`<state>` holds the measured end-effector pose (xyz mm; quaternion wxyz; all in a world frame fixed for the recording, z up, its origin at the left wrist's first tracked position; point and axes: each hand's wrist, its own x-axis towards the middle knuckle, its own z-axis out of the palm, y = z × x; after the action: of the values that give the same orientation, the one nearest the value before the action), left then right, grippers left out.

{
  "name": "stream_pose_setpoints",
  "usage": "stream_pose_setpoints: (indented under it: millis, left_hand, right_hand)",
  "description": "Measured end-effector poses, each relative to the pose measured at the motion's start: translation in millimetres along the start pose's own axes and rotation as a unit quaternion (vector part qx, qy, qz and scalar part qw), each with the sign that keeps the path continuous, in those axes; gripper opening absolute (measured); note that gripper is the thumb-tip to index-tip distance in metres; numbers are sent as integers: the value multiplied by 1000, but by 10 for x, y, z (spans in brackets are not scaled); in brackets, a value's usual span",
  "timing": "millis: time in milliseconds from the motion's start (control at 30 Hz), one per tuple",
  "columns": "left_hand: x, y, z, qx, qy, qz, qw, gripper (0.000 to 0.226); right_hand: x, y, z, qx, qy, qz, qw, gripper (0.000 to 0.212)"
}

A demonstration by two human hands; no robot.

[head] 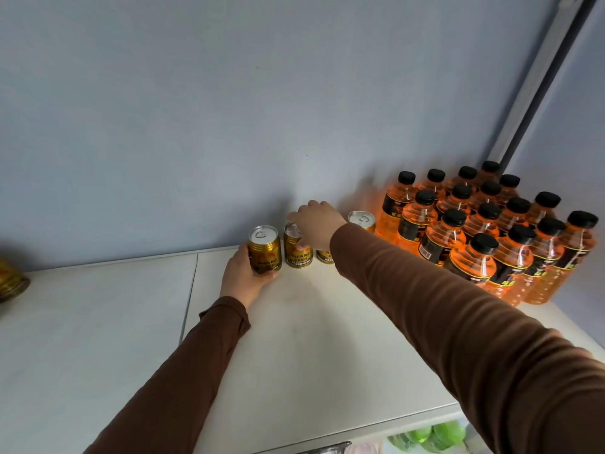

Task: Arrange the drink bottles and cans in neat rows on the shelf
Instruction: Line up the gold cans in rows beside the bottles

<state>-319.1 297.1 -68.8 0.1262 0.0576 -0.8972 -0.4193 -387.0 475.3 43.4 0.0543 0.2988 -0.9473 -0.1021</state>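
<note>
Gold drink cans stand in a row along the wall on the white shelf top [294,339]. My left hand [244,276] grips the leftmost can [264,249] from the front. My right hand [316,224] reaches over the row, its fingers on the second can [296,252]. A third can [324,256] is mostly hidden under that hand. A fourth can [361,221] stands to its right. Several orange bottles with black caps [474,231] stand packed in rows at the right.
Another gold can [11,278] lies at the far left edge of the shelf. A pale wall rises right behind the cans. A white post [537,80] runs up the right corner. Green items [432,435] show below the shelf's front edge.
</note>
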Motion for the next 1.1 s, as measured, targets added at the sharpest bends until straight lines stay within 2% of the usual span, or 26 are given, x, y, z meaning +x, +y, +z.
stream_pose_setpoints:
  millis: [167, 267, 367, 733, 933, 1100]
  left_hand:
    - [-238, -49, -280, 65, -12, -29, 997, 90]
    - [-456, -118, -584, 134, -4, -14, 991, 82]
    - [-729, -194, -934, 158, 13, -2, 987, 74]
    - [-1711, -914, -2363, 161, 88, -9, 983, 63]
    - [-2061, -1601, -3278, 139, 85, -11, 987, 59]
    - [-2134, -2048, -3862, 117, 77, -15, 990, 59]
  right_hand:
    - [-186, -180, -78, 74, 83, -1, 994, 51]
    - [-332, -460, -121, 122, 134, -12, 983, 48]
    - [-461, -788, -145, 180, 167, -15, 969, 48]
    - [-587, -2547, -195, 287, 169, -40, 942, 49]
    - [-416, -3769, -306, 324, 155, -29, 933, 53]
    - [-187, -4514, -425, 370, 142, -13, 918, 56]
